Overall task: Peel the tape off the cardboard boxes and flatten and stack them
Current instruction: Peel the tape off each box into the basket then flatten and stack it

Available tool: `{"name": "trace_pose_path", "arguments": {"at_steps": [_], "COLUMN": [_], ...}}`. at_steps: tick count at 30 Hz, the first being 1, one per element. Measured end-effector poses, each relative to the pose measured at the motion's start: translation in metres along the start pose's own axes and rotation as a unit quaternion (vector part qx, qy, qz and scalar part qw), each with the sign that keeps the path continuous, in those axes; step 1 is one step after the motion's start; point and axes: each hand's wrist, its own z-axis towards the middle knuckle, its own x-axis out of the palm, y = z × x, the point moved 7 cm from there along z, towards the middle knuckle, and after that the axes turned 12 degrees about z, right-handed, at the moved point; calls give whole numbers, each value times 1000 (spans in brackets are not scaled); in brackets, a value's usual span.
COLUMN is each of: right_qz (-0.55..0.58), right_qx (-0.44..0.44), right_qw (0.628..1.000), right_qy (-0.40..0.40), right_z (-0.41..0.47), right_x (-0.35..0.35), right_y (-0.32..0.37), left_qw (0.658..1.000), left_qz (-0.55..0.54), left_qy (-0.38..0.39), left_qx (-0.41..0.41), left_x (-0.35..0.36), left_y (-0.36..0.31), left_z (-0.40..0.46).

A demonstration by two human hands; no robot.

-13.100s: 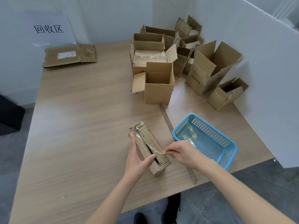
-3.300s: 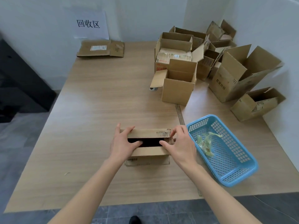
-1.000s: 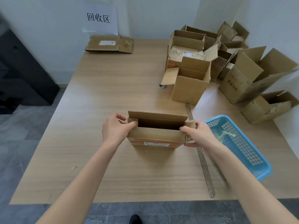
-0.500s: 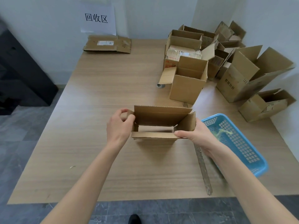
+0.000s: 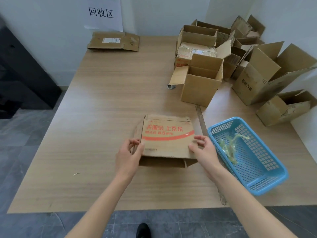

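Tipped flat now, box (image 5: 167, 140); between left grip (image 5: 127, 156), right grip (image 5: 205, 149)

Box (image 5: 167, 141): matt brown cardboard, red print
Basket (image 5: 267, 177): blue perforated plastic
Table (image 5: 103, 117): smooth pale wood-grain
Tape scraps (image 5: 229, 146): glossy, clear

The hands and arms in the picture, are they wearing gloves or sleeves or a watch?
No gloves. The left hand and right hand are bare, with no rings that show. Both forearms are bare too, right down to the bottom edge of the picture: no sleeves, no watch, no bracelet in sight.
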Motion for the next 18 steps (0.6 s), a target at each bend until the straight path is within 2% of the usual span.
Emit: {"name": "trace_pose_path", "arguments": {"at_steps": [3,5,8,12,15,18], "right_qz": [18,-53,-196,-381,-462,-476], "right_qx": [21,-8,-61,-146,-209,-230], "right_qw": [999,998,978,913,861,846], "right_qy": [16,37,46,22,48,65], "right_z": [-1,0,-2,3,13,33], "right_x": [3,6,9,14,31,50], "right_y": [-29,-42,-56,-59,-60,-58], "left_qw": [985,961,899,865,839,849], "left_qz": [162,251,405,450,474,457], "left_qy": [48,91,101,85,89,95], "left_qx": [43,72,133,206,251,246], "left_x": [21,36,49,54,67,77], "left_y": [36,53,63,52,49,51], "left_z": [-9,-15,-17,-2,14,29]}}
